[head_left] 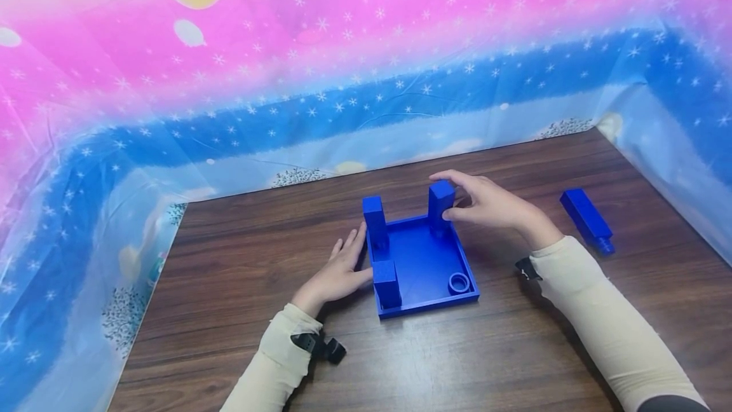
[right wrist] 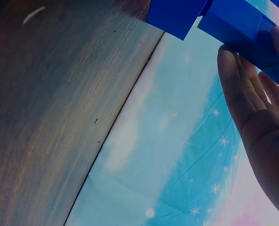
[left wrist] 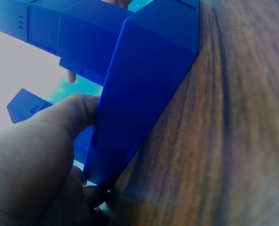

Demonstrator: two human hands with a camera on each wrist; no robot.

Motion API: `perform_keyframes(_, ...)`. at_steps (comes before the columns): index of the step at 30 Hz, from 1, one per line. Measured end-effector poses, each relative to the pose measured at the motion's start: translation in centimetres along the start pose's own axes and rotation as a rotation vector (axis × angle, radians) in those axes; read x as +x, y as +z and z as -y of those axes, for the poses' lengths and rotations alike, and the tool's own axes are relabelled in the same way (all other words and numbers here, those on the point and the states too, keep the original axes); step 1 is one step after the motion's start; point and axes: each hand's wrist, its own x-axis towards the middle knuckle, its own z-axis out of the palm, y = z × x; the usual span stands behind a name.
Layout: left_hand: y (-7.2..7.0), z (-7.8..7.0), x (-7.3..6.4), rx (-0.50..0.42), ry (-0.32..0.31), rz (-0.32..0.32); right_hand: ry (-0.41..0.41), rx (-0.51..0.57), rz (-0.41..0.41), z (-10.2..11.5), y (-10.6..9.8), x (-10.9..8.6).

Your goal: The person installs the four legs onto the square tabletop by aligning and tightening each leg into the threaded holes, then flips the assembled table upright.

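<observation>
A square blue tray [head_left: 420, 266] with low walls lies on the table. Blue square posts stand at three of its corners: back left [head_left: 374, 215], front left [head_left: 386, 281] and back right [head_left: 439, 202]. The front right corner shows a round socket [head_left: 459, 283]. My right hand [head_left: 494, 205] pinches the back right post between thumb and fingers; the right wrist view shows this post [right wrist: 238, 28] beside the fingers. Along the tray's left side lies my left hand [head_left: 338, 272], fingers extended, thumb against the outer wall [left wrist: 139, 89].
A loose blue post [head_left: 586, 218] with a narrower threaded-looking end lies to the right, beyond the right forearm. The wooden table [head_left: 246, 285] meets a pink and blue patterned cloth [head_left: 343, 100] at its back and side edges.
</observation>
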Motion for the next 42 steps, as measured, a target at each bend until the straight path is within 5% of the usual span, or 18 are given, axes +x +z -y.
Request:
perform_keyframes(33, -0.09, -0.21, -0.02, -0.01, -0.007, 0.002, 0.035, 0.018, 0.007, -0.22, 0.21, 0.02)
perform_keyframes(42, -0.06, -0.14, -0.16, -0.012, -0.01, 0.005, -0.027, 0.042, 0.056, -0.46, 0.52, 0.23)
